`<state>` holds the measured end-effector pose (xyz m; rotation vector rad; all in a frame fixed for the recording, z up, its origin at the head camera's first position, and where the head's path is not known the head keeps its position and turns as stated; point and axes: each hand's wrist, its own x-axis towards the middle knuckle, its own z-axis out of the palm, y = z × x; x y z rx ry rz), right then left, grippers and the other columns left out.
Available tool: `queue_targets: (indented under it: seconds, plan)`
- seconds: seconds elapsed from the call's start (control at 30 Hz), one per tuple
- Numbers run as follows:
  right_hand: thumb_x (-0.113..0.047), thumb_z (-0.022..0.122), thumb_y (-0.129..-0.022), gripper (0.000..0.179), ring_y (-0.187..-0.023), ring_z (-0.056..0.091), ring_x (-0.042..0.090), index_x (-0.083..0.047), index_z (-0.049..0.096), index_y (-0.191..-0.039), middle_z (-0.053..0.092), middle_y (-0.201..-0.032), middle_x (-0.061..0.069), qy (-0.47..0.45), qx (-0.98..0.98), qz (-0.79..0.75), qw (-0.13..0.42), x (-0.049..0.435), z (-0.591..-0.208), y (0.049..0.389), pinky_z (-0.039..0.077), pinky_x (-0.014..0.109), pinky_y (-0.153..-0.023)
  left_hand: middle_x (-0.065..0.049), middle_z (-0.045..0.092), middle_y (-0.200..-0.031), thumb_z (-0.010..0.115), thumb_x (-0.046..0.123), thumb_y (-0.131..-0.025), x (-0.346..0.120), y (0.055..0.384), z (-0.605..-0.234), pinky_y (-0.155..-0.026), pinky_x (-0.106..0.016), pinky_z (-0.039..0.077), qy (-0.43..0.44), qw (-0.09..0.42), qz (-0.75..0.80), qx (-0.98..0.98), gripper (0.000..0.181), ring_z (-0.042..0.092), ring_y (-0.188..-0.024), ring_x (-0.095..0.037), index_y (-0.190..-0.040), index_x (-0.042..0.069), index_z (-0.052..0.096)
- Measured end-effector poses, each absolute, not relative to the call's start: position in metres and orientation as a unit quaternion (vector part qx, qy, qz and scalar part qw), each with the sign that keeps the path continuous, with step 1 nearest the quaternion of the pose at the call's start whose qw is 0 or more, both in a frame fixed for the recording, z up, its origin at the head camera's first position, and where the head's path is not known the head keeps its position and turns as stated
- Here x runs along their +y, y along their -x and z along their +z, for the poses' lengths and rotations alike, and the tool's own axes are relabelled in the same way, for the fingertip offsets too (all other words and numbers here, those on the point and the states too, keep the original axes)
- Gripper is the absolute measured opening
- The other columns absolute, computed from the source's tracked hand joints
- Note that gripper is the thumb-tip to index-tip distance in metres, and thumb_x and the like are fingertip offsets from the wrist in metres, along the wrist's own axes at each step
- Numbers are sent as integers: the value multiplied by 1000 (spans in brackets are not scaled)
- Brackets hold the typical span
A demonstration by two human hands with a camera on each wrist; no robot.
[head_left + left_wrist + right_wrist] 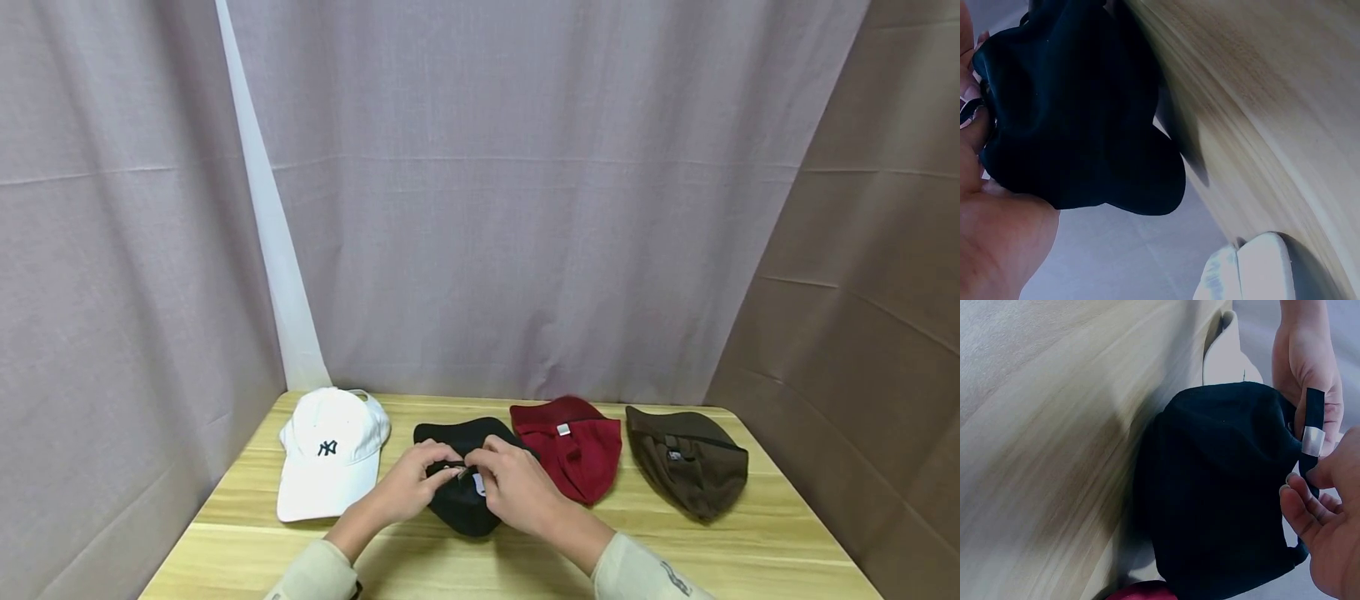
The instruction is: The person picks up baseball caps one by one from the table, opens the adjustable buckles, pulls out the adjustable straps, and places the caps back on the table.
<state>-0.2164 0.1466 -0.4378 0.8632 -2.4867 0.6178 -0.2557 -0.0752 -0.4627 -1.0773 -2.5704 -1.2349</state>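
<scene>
Both hands work at the back strap of a black baseball cap (468,432) over the middle of the table. My left hand (405,486) pinches the strap from the left, and my right hand (525,490) holds its other side between thumb and fingers. In the right wrist view the black strap (1314,407) carries a silver metal buckle (1313,441), close between the two hands. The cap's crown (1222,469) bulges away from my fingers there. From the left wrist, the cap's dark cloth (1072,112) hides most of my left fingertips.
A white cap (330,450) with a dark logo lies to the left. On the right are a red cap (592,450), close beside the black one, and a brown cap (693,458). Grey curtains (487,208) hang behind the wooden table (247,500).
</scene>
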Motion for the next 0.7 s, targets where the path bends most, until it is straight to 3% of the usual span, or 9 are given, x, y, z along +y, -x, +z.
queue_targets:
  seconds: [0.2, 0.7]
  plan:
    - [1, 68, -94, 23, -68, 51, 1, -16, 81, -102, 62, -86, -4, -323, -890, 218, 238, 149, -440, 217, 43, 15, -60, 7, 77, -108, 67, 24, -106, -76, 256, -463, -92, -29, 51, 360, 48, -405, -839, 11, 61, -101, -7, -108, 24, 78]
    - [7, 64, -88, 33, -68, 51, 0, -16, 85, -100, 59, -86, -4, -323, -891, 224, 227, 151, -439, 218, 41, 15, -60, 5, 77, -112, 66, 30, -107, -77, 255, -463, -91, -28, 48, 367, 14, -408, -836, 14, 59, -101, -6, -112, 25, 78]
